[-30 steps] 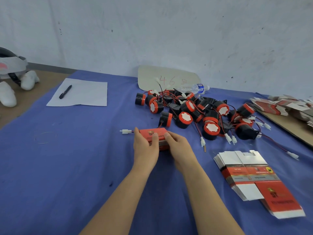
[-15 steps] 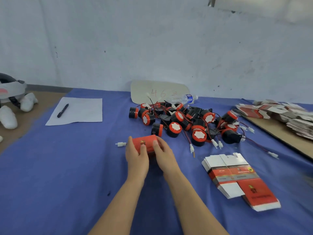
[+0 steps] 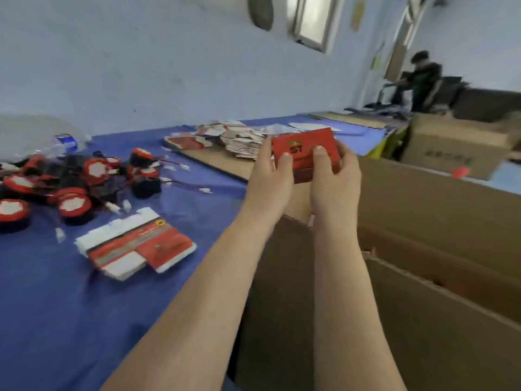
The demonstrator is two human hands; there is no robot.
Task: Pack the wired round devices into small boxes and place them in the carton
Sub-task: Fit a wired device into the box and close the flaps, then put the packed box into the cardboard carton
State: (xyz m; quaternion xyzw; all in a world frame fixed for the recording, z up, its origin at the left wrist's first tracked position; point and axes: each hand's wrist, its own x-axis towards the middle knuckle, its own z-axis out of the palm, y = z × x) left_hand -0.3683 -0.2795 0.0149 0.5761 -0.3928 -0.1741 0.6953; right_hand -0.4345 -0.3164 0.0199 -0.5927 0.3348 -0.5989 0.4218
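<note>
Blue-clothed desk fills the left, round devices piled at upper left. Both the left hand and right hand pinch the red small box at centre frame, over the open carton at lower right. I'd keep it level, lower it flat against a wall, then let go.

Surfaces: small box printed red card, slight sheen; carton brown corrugated cardboard, matt; table cover blue cloth, matt; round devices black-and-red plastic.
</note>
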